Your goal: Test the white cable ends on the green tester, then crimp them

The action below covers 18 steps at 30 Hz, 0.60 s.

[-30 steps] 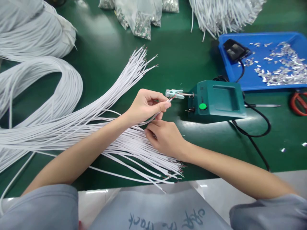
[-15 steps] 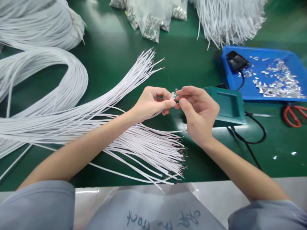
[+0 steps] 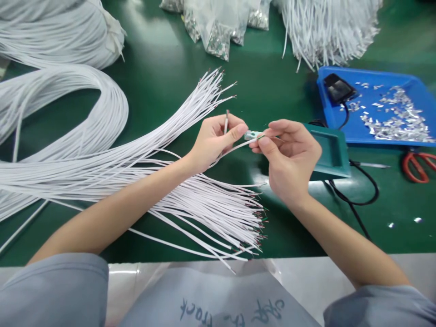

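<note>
My left hand [image 3: 218,141] is closed in a pinch; a white cable end [image 3: 226,121] with a reddish tip sticks up from its fingers. A small pale, shiny piece [image 3: 251,135], perhaps a connector, lies between the fingertips of both hands, against the left thumb. Another white cable [image 3: 235,148] runs below it from under the left hand to the right fingertips, where a thin green wire shows. Pinched on that cable end is my right hand [image 3: 289,154], fingers bent. Beneath my left forearm lies a bundle of white cables [image 3: 211,209] with stripped, coloured tips.
A blue tray [image 3: 374,136] holds small silvery pieces and a black device [image 3: 338,88]. Beside it are a green box [image 3: 330,152], a black cord [image 3: 376,190] and red-handled scissors [image 3: 415,168]. Coiled cables [image 3: 112,109], plastic bags [image 3: 218,27] and more white cables [image 3: 327,32] lie farther back.
My right hand has shifted slightly right, and the fingertips have drawn apart. The wire ends bunched at the left fingers are now separate: one points up, another reaches the right hand.
</note>
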Motion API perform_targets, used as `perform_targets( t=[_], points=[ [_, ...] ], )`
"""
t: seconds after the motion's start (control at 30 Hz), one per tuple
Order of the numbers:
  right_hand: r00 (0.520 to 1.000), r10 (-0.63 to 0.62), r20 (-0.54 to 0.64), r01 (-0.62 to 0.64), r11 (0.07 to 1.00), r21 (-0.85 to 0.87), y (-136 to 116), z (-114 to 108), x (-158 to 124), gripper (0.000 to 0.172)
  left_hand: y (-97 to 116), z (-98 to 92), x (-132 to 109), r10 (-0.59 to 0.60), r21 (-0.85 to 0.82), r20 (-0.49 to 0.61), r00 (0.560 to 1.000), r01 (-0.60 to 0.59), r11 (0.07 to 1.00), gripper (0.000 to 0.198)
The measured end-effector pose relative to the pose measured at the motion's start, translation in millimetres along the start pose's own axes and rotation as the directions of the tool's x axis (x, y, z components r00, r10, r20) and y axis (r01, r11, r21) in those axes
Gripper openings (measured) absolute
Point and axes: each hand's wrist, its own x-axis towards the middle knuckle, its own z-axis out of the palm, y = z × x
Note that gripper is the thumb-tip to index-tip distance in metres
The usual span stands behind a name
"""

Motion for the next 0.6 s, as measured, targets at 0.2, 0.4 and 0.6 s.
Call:
perform_targets(
  t=[0.2, 0.4, 0.6],
  points=[
    [0.998, 0.033, 0.055, -0.028, 0.996, -0.086, 4.1, -3.7, 2.6, 0.026, 3.8, 1.2, -2.4, 0.045, 0.217, 0.108, 0.993, -0.067, 0.974, 0.041],
    [0.998, 0.038, 0.055, -0.031, 0.993, -0.115, 5.0, 2.6, -1.6, 0.024, -5.3, 0.1, -2.3, 0.126, 0.266, 0.041, 0.991, -0.132, 0.955, 0.031],
    [0.986, -0.091, 0.141, 0.149, 0.861, -0.485, -6.5, -19.4, 15.6, 0.045, -0.7, 0.4, 2.7, -0.112, 0.206, -0.107, 0.988, 0.132, 0.970, 0.019]
  ],
)
